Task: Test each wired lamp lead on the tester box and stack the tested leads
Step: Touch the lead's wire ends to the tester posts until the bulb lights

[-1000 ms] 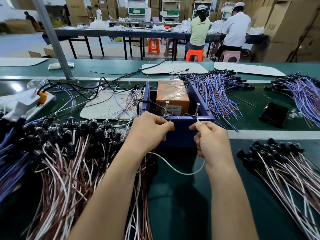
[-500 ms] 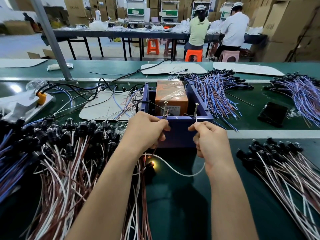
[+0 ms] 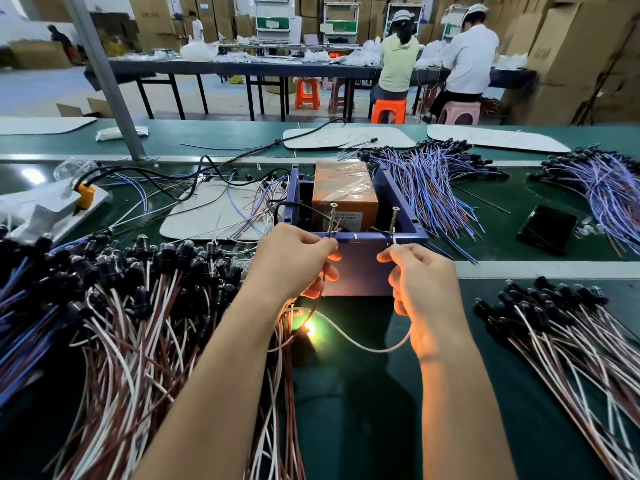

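Observation:
The blue tester box (image 3: 360, 271) stands mid-bench with an orange block inside and two upright screws on its near rim. My left hand (image 3: 294, 261) pinches the brown wire end of a lamp lead against the left screw (image 3: 331, 218). My right hand (image 3: 420, 282) pinches the white wire (image 3: 363, 344) end at the right screw (image 3: 394, 220). The lead's lamp (image 3: 309, 328) hangs below my hands and glows yellow. A large heap of brown-and-white leads (image 3: 131, 306) lies to the left. A fanned stack of similar leads (image 3: 568, 334) lies to the right.
Bundles of blue and purple leads (image 3: 436, 181) lie behind the box and at far right (image 3: 602, 178). A black phone (image 3: 547, 228) rests right of the box. A white power strip with an orange plug (image 3: 85, 195) sits at left. Two seated people work at a far table.
The lamp was dark one second ago, glowed faintly half a second ago, and shines brightly now. Both hands have stayed at the screws with hardly any movement.

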`<action>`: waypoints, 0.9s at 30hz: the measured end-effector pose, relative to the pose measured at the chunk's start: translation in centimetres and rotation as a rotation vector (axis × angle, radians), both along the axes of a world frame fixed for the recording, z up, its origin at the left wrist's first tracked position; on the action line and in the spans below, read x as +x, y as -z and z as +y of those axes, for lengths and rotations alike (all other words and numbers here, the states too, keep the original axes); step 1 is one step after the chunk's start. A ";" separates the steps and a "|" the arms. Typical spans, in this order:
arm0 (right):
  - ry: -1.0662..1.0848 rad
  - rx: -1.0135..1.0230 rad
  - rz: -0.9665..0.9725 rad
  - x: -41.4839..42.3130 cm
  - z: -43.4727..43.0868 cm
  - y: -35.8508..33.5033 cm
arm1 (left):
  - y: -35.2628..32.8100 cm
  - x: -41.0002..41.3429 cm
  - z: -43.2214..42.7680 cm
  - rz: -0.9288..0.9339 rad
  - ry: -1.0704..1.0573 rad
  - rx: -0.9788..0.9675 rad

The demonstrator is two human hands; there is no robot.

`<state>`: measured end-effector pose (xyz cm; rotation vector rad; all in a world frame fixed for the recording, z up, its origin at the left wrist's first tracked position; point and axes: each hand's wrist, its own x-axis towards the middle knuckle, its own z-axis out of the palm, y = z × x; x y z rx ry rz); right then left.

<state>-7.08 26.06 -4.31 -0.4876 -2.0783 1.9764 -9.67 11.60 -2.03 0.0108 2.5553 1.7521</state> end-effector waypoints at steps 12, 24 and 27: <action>0.008 0.002 0.002 0.1 -0.1 -0.1 | -0.2 0.2 0.1 -0.007 0.001 -0.017; -0.064 -0.212 0.217 2.2 0.7 -4.0 | -1.7 1.8 0.6 -0.059 0.534 0.128; -0.150 -0.317 0.300 3.3 0.9 -5.4 | -2.6 2.9 1.3 -0.143 0.693 0.396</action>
